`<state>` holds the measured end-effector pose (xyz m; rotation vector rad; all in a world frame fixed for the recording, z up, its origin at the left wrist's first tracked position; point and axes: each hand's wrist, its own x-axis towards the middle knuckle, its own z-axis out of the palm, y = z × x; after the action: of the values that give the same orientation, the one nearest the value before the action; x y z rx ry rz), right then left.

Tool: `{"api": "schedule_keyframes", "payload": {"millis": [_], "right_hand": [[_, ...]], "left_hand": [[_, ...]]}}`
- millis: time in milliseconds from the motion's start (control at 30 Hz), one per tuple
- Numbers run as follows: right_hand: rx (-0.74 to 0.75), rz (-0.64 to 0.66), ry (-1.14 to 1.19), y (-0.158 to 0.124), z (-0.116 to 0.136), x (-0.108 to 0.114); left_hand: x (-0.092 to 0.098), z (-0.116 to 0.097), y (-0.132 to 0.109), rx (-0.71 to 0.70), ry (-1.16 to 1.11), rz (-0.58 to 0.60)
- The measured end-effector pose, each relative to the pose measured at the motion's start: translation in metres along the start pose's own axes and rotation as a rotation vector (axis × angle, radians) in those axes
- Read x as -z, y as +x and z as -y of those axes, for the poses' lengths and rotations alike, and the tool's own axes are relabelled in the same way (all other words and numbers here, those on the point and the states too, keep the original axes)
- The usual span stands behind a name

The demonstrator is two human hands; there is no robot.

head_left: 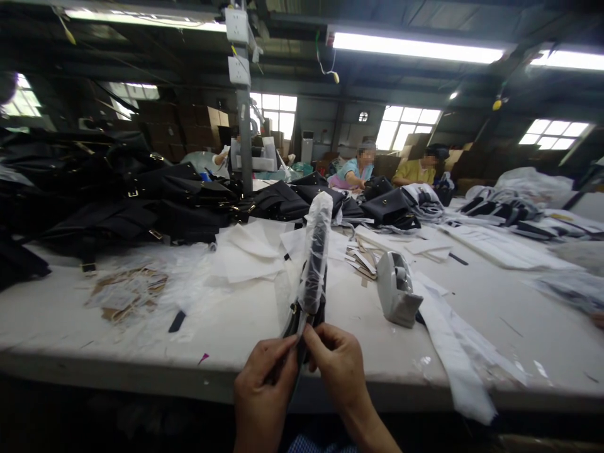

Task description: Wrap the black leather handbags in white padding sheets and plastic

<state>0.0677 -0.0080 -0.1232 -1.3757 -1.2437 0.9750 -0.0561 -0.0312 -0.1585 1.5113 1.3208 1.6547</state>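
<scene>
- Fingers: status?
- Pinched narrow, both sides. Left hand and right hand nearly meet, thumbs to index fingers, holding a black bag. Exact part gripped: can't tell, too dark in there.
- Bag where?
- Middle, at the near edge of the tabletop. Upper part sticks up, wrapped in crinkled clear film.
- Around it?
- Right: tape dispenser, near the bag, not touching. Far side and left: loose white paper, then tags in a heap. Far left: big pile of black bags.
- Anyone else?
- Two people far, right of middle, behind more bags.
</scene>
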Motion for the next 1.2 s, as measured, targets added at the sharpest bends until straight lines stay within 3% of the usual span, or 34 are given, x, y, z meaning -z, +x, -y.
{"api": "schedule_keyframes", "payload": {"millis": [133,300,500,700,767,867,967,1067,1200], "right_hand": [[-0.077,0.047,0.158,0.0,-0.001,-0.005],[-0.097,0.137,0.318,-0.002,-0.003,-0.005],[-0.022,0.14,0.126,-0.007,0.003,-0.003],[-0.025,0.129,0.068,-0.002,0.001,-0.002],[-0.024,0.141,0.052,0.0,0.0,0.001],[0.003,0.154,0.029,0.001,0.001,0.004],[0.05,0.16,0.019,0.0,0.004,0.005],[0.119,0.131,-0.061,-0.002,0.007,0.004],[0.254,0.169,-0.168,-0.003,0.008,0.017]], "left_hand": [[0.007,-0.002,0.003,-0.271,0.119,0.042],[0.017,0.007,0.004,-0.417,0.27,0.172],[0.025,0.008,0.012,-0.642,0.444,0.279],[0.032,-0.002,0.003,-0.667,0.376,0.329],[0.036,-0.006,0.001,-0.539,0.268,0.247],[0.034,-0.008,0.008,-0.028,0.094,0.109],[0.023,-0.002,0.019,0.407,-0.225,0.265],[0.012,0.008,0.022,0.581,-0.481,0.35],[0.007,0.008,0.019,0.669,-0.496,0.249]]}}
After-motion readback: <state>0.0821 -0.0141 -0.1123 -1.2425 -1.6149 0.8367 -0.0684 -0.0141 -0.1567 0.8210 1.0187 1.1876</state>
